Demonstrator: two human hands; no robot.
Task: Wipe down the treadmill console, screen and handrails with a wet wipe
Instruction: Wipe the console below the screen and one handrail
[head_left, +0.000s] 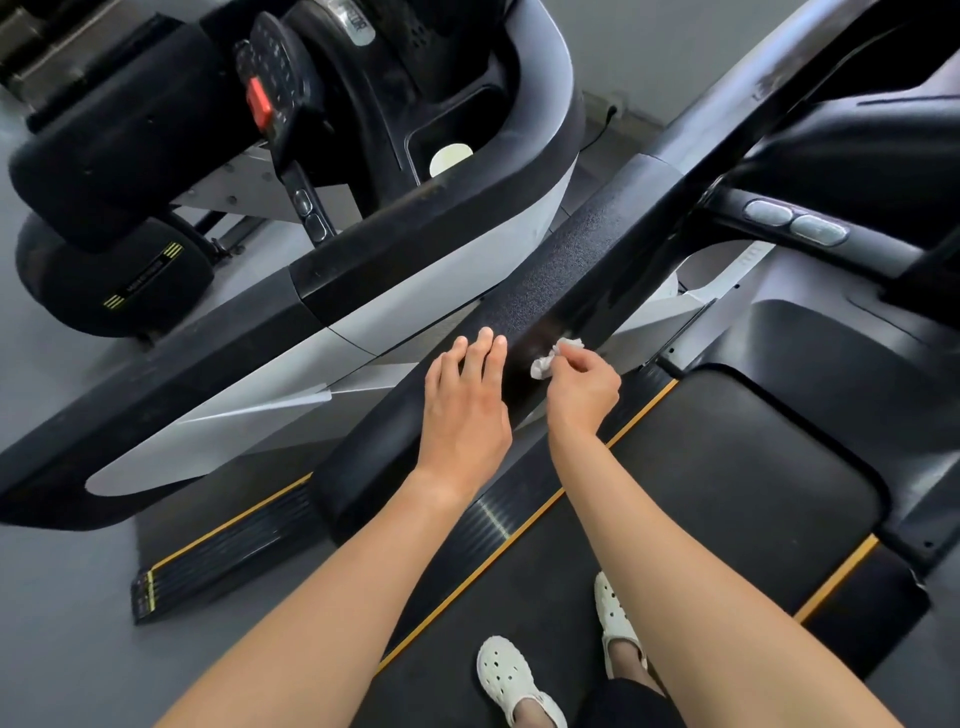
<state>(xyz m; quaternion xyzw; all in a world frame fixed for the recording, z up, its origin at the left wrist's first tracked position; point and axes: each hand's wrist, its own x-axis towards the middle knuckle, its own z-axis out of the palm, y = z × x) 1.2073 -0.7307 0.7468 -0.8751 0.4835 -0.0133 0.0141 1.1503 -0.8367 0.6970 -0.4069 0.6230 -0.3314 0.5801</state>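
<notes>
Two white clogs (506, 675) stand on the black treadmill belt (701, 467) at 6 o'clock. Beyond them, both bare forearms reach to the black handrail (561, 270), which runs from 7 toward 1 o'clock. The left hand (465, 410) lies flat on the rail, fingers straight and close together. Just at its 3 o'clock, the right hand (584, 382) pinches a crumpled white wet wipe (545, 364) against the rail's top. Farther off, at 11 o'clock, a neighbouring machine carries a red tab (258, 106).
</notes>
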